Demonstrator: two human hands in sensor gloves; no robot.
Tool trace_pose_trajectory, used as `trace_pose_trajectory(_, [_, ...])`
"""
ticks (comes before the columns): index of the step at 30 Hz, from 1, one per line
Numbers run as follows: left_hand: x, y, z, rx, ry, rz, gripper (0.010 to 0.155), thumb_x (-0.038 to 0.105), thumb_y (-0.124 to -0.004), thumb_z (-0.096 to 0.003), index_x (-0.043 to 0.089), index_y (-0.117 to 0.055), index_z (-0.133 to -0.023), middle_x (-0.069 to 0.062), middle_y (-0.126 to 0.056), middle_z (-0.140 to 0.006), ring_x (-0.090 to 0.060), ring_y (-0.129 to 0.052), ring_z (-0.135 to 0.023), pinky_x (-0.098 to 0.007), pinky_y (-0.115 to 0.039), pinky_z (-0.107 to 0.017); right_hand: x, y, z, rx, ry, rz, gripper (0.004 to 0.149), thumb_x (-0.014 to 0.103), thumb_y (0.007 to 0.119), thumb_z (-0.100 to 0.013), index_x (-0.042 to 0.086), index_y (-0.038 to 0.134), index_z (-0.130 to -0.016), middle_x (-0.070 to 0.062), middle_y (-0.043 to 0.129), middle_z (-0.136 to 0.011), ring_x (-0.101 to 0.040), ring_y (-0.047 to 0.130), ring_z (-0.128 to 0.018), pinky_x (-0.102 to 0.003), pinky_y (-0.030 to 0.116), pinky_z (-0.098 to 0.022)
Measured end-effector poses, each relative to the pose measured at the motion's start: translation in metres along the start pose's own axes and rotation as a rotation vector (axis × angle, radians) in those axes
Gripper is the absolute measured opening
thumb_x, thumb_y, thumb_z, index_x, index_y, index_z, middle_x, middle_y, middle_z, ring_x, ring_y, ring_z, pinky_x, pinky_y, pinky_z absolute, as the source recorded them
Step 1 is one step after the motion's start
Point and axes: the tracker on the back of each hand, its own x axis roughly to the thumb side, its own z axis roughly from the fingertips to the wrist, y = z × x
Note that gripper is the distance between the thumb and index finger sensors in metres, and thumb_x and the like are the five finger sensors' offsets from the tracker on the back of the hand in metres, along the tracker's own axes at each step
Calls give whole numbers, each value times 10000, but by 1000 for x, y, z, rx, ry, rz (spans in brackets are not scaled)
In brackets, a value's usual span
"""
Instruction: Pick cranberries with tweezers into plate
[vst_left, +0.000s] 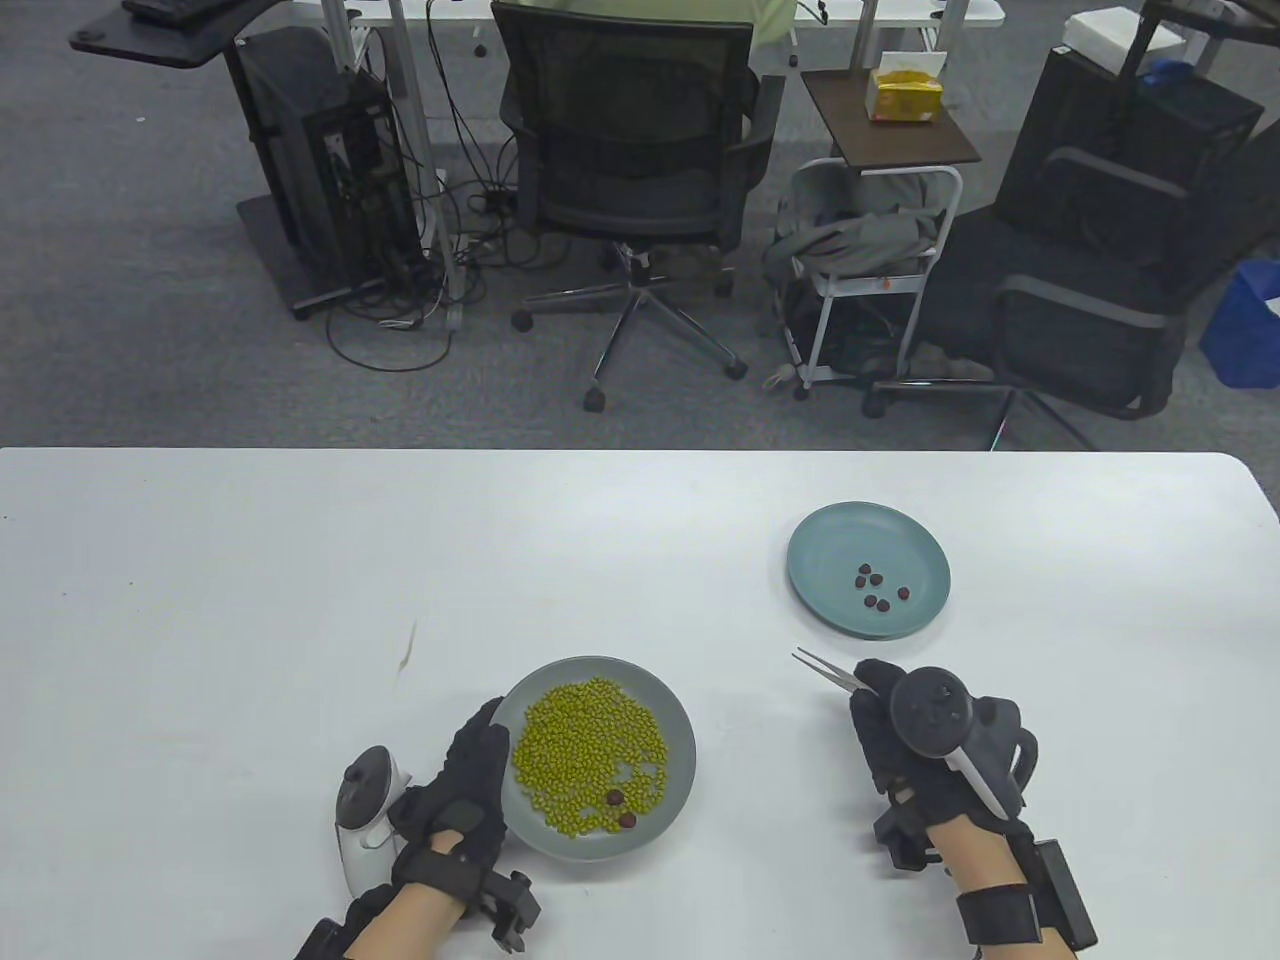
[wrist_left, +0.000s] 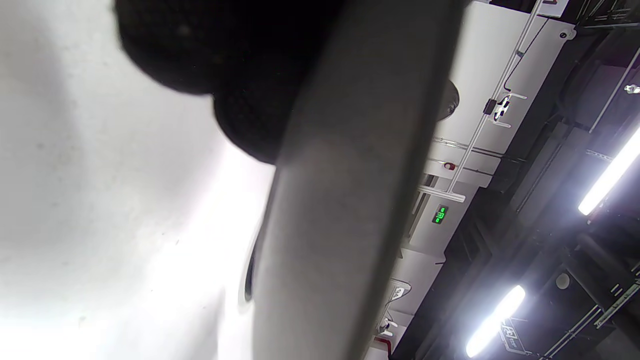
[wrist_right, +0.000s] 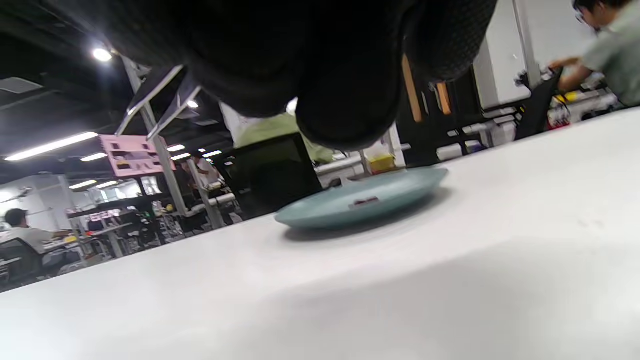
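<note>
Right hand (vst_left: 905, 745) grips tweezers (vst_left: 828, 670), tips apart with nothing between them, hovering over the bench (vst_left: 250, 560) between the two plates. Left hand (vst_left: 465, 790) holds the rim of the grey plate (vst_left: 680, 735) to steady it.

Two cranberries (vst_left: 620, 808) sit at the near edge of the green beans (vst_left: 585, 745). Six more are already in the teal plate (vst_left: 830, 530).

Handling, my guess: the cranberries are small, light, a bit soft and probably slick, so squeeze too hard and they squirt out or dent. Pinch across the middle with the tips low, and keep clear of neighbouring beans.

Views: only the table view shows berries, beans and tweezers. Left wrist view shows just the grey plate's underside and a fingertip (wrist_left: 240, 65) on it. Right wrist view gives the teal plate side-on, low and shallow, with one dark speck inside.
</note>
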Motion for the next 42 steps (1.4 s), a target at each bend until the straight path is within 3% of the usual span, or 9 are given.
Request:
trace_pose_trajectory(4, [-2,2,-1,8,10,5,623,491,-583,-534,204,-337,-1029,-63,-650,-943,-261,-1027,-465,-352,-889,-291,22,-1,7,-10,-121,-79,493,543,668,-378,363,733,-833,185,849,-549,-112,876,-609,-466,540,-708])
trace_pose_trajectory(18, [-5,1,-2,2,21,5,624,492,-583,-534,204,-335,-1030,-65,-649,-943,-261,-1026,-466,-353,-888,-292,105,5,65,-124,-609,13,488,566,678,-361,383,754,-806,195,853,-540,-102,873,-615,-458,532,-718])
trace_pose_trajectory(24, [-6,0,-1,-4,25,-2,624,493,-583,-535,204,-337,-1030,-65,-650,-943,-259,-1026,-466,-352,-888,-292,118,10,78,-149,-701,42,487,569,680,-357,379,761,-799,195,858,-533,-102,876,-610,-456,533,-718])
trace_pose_trajectory(42, [-6,0,-2,-3,16,-18,624,492,-584,-535,204,-337,-1030,-65,-650,-944,-263,-1025,-466,-354,-888,-292,124,16,84,-185,-730,114,491,570,694,-352,373,767,-796,195,865,-531,-102,885,-603,-457,540,-717])
